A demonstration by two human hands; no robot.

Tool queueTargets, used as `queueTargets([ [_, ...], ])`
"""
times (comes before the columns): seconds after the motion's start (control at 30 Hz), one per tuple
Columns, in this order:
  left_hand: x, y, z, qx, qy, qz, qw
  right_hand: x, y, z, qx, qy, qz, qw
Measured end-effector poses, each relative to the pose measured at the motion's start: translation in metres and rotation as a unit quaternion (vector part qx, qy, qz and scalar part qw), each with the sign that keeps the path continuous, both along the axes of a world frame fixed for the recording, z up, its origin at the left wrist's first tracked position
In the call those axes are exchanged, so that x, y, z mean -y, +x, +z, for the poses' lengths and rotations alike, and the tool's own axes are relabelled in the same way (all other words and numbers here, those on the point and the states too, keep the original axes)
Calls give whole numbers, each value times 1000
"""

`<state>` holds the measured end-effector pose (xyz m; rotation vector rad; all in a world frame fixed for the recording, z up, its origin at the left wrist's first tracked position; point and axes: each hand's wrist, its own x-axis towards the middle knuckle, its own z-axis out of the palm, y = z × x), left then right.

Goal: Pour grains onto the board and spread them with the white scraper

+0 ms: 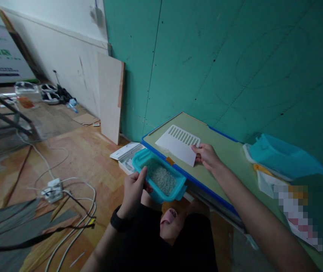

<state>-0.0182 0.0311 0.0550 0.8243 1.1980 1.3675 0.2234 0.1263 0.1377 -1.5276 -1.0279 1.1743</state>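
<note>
My left hand [134,189] grips the near left rim of a turquoise plastic container [182,188], thumb over the edge. Grey-green granules [163,178] lie inside it. The container is held beside the blue-edged front of a pale green tabletop [220,145], above my lap. My right hand [205,155] pinches the right edge of a flat white scraper [176,146] with a row of slots along its far side. That scraper lies over the tabletop close to the container, and some fine granules seem to be near its left edge.
On the table's right stand a translucent blue bin [283,155] and white packaging. A white box [126,151] sits on the floor behind the container. Cables and a power strip [54,189] spread at left. A wooden board [110,98] leans against the wall.
</note>
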Motion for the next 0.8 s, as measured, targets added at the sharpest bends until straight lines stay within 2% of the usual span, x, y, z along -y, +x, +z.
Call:
queueTargets([
  [0.17,-1,0,0,-1,3,6,1000,22,-10,1,-17,-12,12,1000],
  [0.33,-2,0,-4,1,3,-2,1000,40,-9,1,-52,2,-6,999],
  [0.53,-1,1,-5,10,3,7,1000,47,0,-1,-35,41,-57,997],
  [0.8,0,1,1,-2,2,1,1000,53,-11,1,-4,58,-36,998],
])
